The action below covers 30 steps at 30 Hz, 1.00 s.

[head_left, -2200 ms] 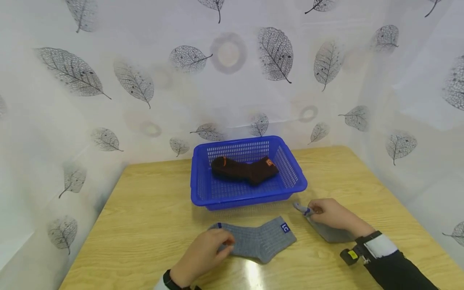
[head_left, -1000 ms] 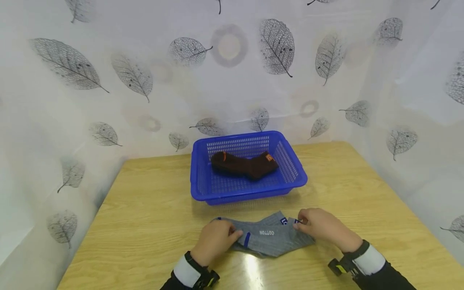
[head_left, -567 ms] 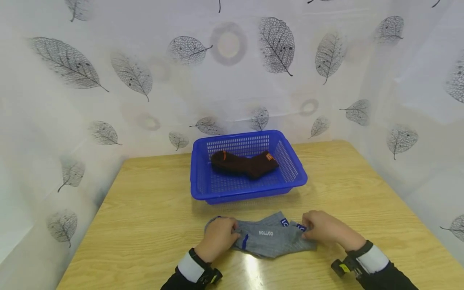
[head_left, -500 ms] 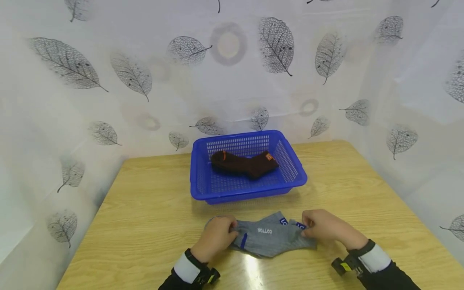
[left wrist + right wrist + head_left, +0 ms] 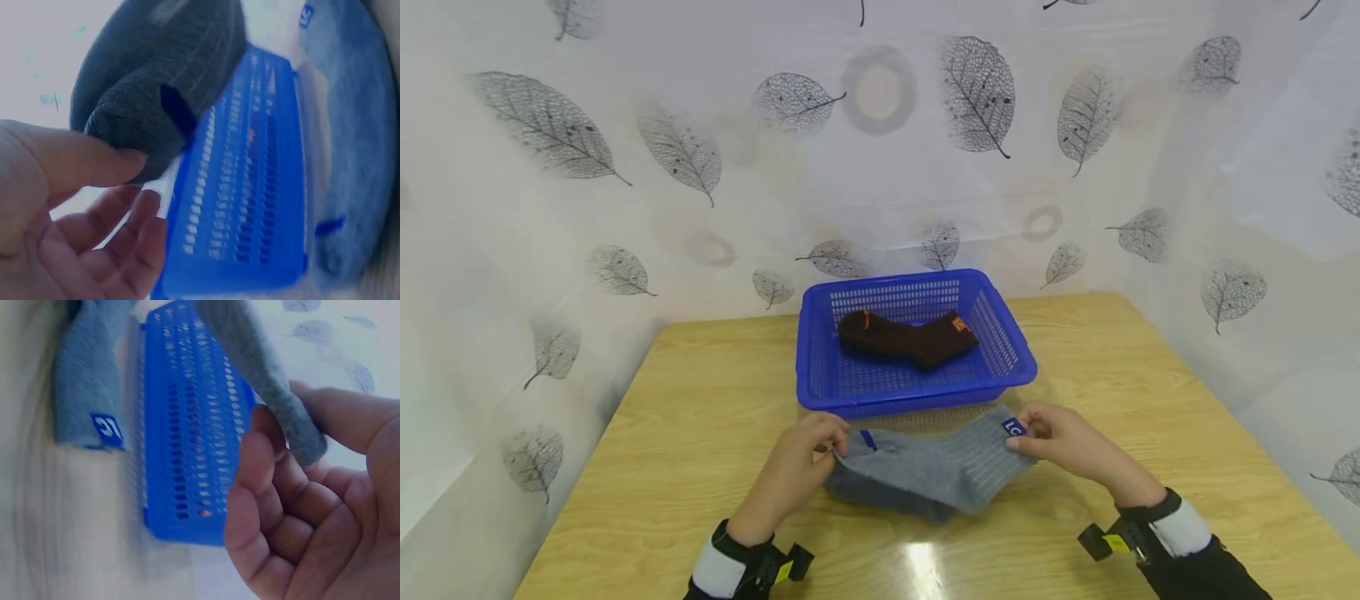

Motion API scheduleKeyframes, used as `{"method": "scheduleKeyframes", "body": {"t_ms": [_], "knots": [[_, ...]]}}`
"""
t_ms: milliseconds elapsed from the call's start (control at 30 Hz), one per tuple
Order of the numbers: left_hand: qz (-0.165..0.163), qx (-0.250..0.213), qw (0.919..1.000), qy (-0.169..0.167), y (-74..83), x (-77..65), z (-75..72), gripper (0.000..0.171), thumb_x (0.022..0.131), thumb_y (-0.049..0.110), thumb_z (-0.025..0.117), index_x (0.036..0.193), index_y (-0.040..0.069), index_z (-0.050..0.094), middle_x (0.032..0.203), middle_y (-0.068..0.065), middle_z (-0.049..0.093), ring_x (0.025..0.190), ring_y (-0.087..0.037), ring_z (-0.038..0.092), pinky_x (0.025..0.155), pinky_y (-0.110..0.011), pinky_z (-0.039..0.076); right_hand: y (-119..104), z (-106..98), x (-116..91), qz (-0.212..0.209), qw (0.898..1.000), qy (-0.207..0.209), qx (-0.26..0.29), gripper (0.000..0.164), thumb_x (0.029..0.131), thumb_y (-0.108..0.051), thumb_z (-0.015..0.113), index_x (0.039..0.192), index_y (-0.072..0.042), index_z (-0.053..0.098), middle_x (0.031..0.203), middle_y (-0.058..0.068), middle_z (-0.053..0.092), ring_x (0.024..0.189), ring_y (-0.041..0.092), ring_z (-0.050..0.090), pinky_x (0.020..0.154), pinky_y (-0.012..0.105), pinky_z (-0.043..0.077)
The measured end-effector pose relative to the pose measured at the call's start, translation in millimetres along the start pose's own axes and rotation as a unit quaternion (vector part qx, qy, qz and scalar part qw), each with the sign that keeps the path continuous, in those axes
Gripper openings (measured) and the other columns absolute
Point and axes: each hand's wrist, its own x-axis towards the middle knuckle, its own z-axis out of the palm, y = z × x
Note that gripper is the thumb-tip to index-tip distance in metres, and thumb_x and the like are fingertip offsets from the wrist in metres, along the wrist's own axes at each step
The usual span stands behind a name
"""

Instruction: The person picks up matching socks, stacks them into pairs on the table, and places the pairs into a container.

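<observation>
A grey ribbed sock [image 5: 925,467] with a blue LC tag is held stretched between both hands, above the table. My left hand [image 5: 797,467] pinches its toe end, near a short blue stripe, between thumb and fingers. The cuff, beside the tag, is pinched by my right hand [image 5: 1071,446]. Below it lies a second grey sock [image 5: 883,493], mostly hidden in the head view. Both wrist views show that lower sock lying on the table, its blue stripe in the left wrist view and its blue tag in the right wrist view.
Just behind the socks stands a blue plastic basket [image 5: 820,400] with perforated walls. Inside it lies a dark brown sock [image 5: 917,340] with orange marks. Under everything is a wooden table [image 5: 715,375], backed by a leaf-patterned white curtain [image 5: 880,175].
The right hand brought one grey sock over from the right and laid it across the other. Both hands have since raised it, the left moving to the toe; its COTTON print no longer shows.
</observation>
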Motion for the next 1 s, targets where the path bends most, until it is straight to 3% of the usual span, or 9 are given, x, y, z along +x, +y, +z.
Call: {"method": "scheduleKeyframes", "body": {"t_ms": [67, 200, 367, 533, 633, 800, 1000], "knots": [[-0.002, 0.017, 0.9998, 0.006, -7.1, -2.8, 1.3, 0.034, 0.077, -0.019, 0.062, 0.073, 0.015, 0.06, 0.105, -0.009, 0.073, 0.099, -0.029, 0.07, 0.077, -0.035, 0.058, 4, 7, 5, 0.0, 1.0, 0.005, 0.001, 0.021, 0.095, -0.016, 0.073, 0.089, -0.007, 0.054, 0.07, -0.009, 0.047, 0.062, 0.002, 0.043, 0.056, 0.022, 0.038], [-0.017, 0.066, 0.9976, -0.015, -22.7, -7.8, 8.9, 0.032, 0.076, -0.017, 0.066, 0.073, 0.015, 0.063, 0.091, -0.003, 0.072, 0.086, -0.022, 0.069, 0.072, -0.031, 0.056, 15, 21, 16, 0.005, 1.0, 0.011, -0.01, 0.021, 0.091, -0.016, 0.076, 0.085, -0.007, 0.057, 0.067, -0.011, 0.049, 0.059, 0.0, 0.043, 0.054, 0.02, 0.037], [-0.042, 0.104, 0.9933, -0.028, -35.9, -10.2, 18.3, 0.025, 0.084, -0.012, 0.066, 0.078, 0.012, 0.068, 0.084, -0.001, 0.07, 0.079, -0.017, 0.066, 0.068, -0.03, 0.053, 27, 36, 25, 0.003, 0.998, 0.014, -0.061, 0.021, 0.088, -0.017, 0.077, 0.08, -0.008, 0.06, 0.067, -0.01, 0.053, 0.06, 0.001, 0.045, 0.054, 0.022, 0.039], [-0.091, 0.099, 0.9901, -0.039, -34.8, -9.9, 20.1, 0.004, 0.092, 0.005, 0.07, 0.093, 0.008, 0.071, 0.09, -0.004, 0.073, 0.079, -0.018, 0.067, 0.07, -0.036, 0.056, 30, 40, 28, 0.002, 0.995, 0.001, -0.102, 0.022, 0.09, -0.019, 0.074, 0.076, -0.01, 0.06, 0.068, -0.009, 0.053, 0.06, 0.003, 0.044, 0.054, 0.023, 0.039], [-0.11, 0.1, 0.9876, -0.052, -33.3, -8.6, 23.0, 0.015, 0.087, 0.013, 0.08, 0.097, 0.007, 0.07, 0.088, -0.002, 0.07, 0.078, -0.016, 0.064, 0.07, -0.036, 0.054, 29, 39, 28, 0.001, 0.994, 0.001, -0.108, 0.021, 0.091, -0.017, 0.073, 0.075, -0.01, 0.06, 0.067, -0.009, 0.052, 0.059, 0.002, 0.043, 0.053, 0.023, 0.038], [-0.107, 0.116, 0.986, -0.055, -32.4, -7.7, 25.9, 0.021, 0.079, 0.006, 0.084, 0.094, 0.007, 0.069, 0.073, 0.006, 0.058, 0.067, -0.008, 0.053, 0.061, -0.028, 0.045, 22, 37, 28, -0.009, 0.994, 0.006, -0.111, 0.02, 0.092, -0.017, 0.072, 0.076, -0.009, 0.061, 0.065, -0.011, 0.05, 0.056, 0.001, 0.041, 0.051, 0.022, 0.036], [-0.109, 0.072, 0.9913, -0.016, -29.5, -5.0, 14.8, 0.01, 0.088, -0.001, 0.074, 0.097, 0.004, 0.071, 0.08, 0.001, 0.063, 0.072, -0.01, 0.055, 0.063, -0.027, 0.047, 14, 36, 29, -0.004, 0.996, -0.002, -0.086, 0.022, 0.092, -0.016, 0.07, 0.074, -0.01, 0.059, 0.06, -0.013, 0.049, 0.051, 0.0, 0.044, 0.048, 0.021, 0.039]]}}
